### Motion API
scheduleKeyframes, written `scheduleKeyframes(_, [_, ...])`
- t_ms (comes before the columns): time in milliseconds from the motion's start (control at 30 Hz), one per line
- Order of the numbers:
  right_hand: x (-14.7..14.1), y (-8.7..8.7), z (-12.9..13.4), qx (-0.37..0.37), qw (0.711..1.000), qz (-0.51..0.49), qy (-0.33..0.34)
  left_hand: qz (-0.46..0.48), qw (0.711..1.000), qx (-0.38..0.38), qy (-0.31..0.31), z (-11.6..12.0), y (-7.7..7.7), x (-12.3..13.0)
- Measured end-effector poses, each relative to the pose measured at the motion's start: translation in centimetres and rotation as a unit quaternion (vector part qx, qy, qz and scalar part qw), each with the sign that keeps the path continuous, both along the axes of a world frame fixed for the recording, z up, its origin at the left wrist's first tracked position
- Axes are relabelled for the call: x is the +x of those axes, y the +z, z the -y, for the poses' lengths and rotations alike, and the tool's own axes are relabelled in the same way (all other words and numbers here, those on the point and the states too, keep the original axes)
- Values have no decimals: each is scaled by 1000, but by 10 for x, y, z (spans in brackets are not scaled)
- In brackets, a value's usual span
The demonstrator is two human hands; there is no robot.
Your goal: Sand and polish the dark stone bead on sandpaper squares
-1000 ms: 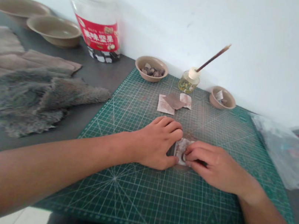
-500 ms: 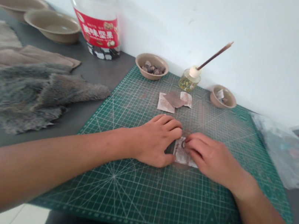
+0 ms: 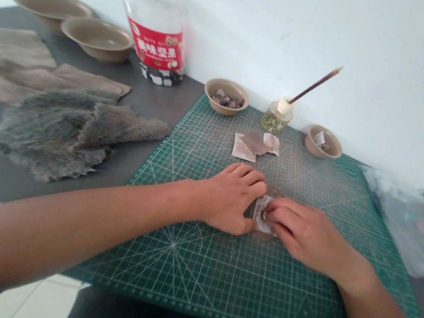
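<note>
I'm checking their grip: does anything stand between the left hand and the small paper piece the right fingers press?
Only a dark strip, too small to identify, lies along the left edge of the paper piece, against the left hand. The right hand rests directly on the paper, nothing between.

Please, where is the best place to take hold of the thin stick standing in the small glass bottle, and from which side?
Take the thin stick around its bare middle, probably from above and the front with the right hand. It leans up and to the right out of the small glass bottle, so this part stands free, while lower down the white stopper crowds the fingers.
</note>
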State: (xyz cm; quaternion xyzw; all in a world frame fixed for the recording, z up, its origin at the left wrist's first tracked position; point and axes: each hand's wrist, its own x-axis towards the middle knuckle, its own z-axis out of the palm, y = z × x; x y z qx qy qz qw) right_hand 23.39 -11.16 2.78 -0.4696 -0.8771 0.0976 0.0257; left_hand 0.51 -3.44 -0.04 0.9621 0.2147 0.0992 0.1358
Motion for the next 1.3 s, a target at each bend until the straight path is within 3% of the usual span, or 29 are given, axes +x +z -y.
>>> scheduleKeyframes(100, [1,3,0,8,999,4,-41,-2,1000,0,7,0,1,0])
scheduleKeyframes(233, [1,2,0,-47,999,-16,15,-11,1000,-12,4,1,2,0])
scheduleKeyframes(400, [3,1,-5,10,999,-31,-22,-10,1000,-12,17,1,1,-1])
scheduleKeyframes(533, [2,3,-5,-43,997,-41,50,-11,1000,-17,9,1,0,-1])
scheduleKeyframes(700, [3,4,-4,4,998,-39,-46,-5,1000,-10,18,2,0,-1])
scheduleKeyframes(800, [1,3,-3,-50,997,-54,20,-6,1000,-16,12,2,0,-1])
scheduleKeyframes(900, [0,3,-4,-3,998,-54,-31,-4,1000,-10,16,2,1,-1])
scheduleKeyframes(967, [1,3,-4,-12,998,-41,-48,-6,1000,-9,22,2,1,-1])
scheduleKeyframes(1067, [-1,2,-3,-69,997,-35,16,-8,1000,-17,13,2,1,-1])
scheduleKeyframes(1233, [-1,2,-5,28,999,-9,-15,-5,1000,-10,18,2,1,-1])
scheduleKeyframes(1300, [2,3,-4,-2,1000,-3,18,-9,1000,-13,17,2,1,-1])
